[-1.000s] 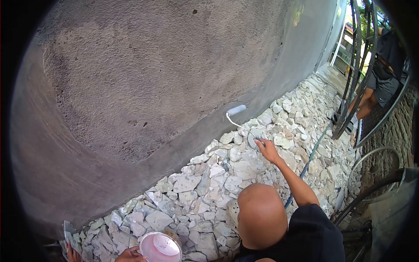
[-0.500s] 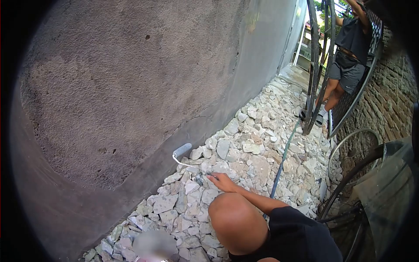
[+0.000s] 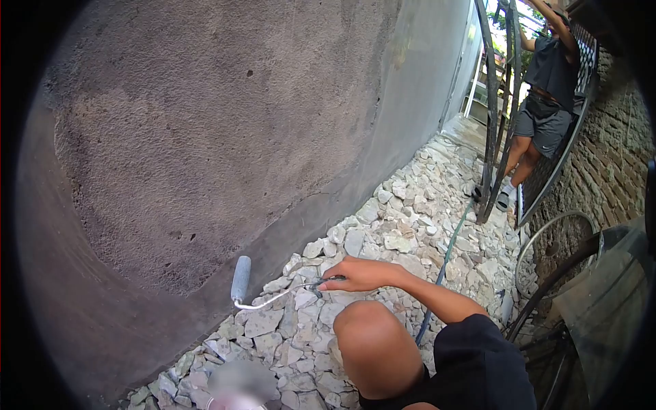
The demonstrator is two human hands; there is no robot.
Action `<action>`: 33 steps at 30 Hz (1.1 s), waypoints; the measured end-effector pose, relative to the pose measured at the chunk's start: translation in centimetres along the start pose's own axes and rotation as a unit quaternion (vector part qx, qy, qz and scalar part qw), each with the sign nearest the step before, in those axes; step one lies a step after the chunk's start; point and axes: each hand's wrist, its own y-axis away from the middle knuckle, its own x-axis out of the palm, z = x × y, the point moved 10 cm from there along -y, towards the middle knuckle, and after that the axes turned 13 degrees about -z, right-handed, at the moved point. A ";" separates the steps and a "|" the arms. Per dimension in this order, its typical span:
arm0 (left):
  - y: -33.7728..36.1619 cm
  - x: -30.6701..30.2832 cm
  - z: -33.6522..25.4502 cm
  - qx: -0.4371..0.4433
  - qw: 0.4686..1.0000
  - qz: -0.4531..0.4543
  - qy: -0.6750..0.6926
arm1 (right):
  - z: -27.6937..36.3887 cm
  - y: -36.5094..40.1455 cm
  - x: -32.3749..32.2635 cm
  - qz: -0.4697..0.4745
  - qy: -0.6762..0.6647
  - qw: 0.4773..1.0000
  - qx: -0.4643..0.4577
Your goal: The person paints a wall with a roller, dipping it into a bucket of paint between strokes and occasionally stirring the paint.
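Observation:
My right hand (image 3: 357, 275) is closed around the dark handle of a paint roller above the rubble. The grey-blue roller sleeve (image 3: 241, 279) stands nearly upright against the lower edge of the wall (image 3: 205, 137). Its white wire frame (image 3: 270, 301) curves back toward my fingers. My bent bare knee (image 3: 376, 342) is just below the hand. The wall has a rough brownish area surrounded by a smoother grey one. My left hand is out of view.
Broken stones (image 3: 301, 342) cover the ground. A dark hose (image 3: 444, 263) runs across them. Metal frames (image 3: 493, 123) and a person (image 3: 547, 89) with raised arms are at the upper right. A wheel (image 3: 547, 294) and sheeting (image 3: 605, 307) lie right; something blurred (image 3: 239, 386) is at the bottom.
The roller sleeve has moved left and down along the wall base and turned more upright. My right hand has risen slightly with the handle, and the arm is higher.

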 end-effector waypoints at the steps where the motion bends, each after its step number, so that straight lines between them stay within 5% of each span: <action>1: 0.5 -0.2 0.2 0.000 1.000 -0.008 0.004 | 1.2 -0.3 -0.7 0.002 0.000 1.000 -0.006; 5: 5.4 -0.6 0.6 -0.056 0.997 -0.057 -0.012 | 9.7 -2.2 -1.6 0.043 0.146 0.975 -0.162; 6: 6.6 -0.2 -3.1 -0.080 0.993 -0.087 -0.008 | 11.9 -2.8 -1.6 0.051 0.176 0.966 -0.181; 8: 6.1 -1.8 -4.1 -0.020 0.993 -0.065 -0.093 | 15.9 -4.2 -1.1 0.081 0.213 0.948 -0.222; 14: 5.2 -3.1 -7.4 -0.055 0.992 -0.102 -0.048 | 26.5 -5.0 3.0 0.094 0.300 0.876 -0.367; 19: 4.9 -3.1 -6.5 -0.012 0.993 -0.113 -0.040 | 28.7 -4.6 9.1 0.153 0.346 0.810 -0.449; 27: 5.7 -2.4 -6.2 0.010 0.991 -0.104 -0.086 | 26.8 -3.7 15.9 0.207 0.314 0.805 -0.459; 33: 6.2 -1.3 -6.7 0.016 0.993 -0.119 0.022 | 23.7 -3.9 18.8 0.307 0.292 0.809 -0.408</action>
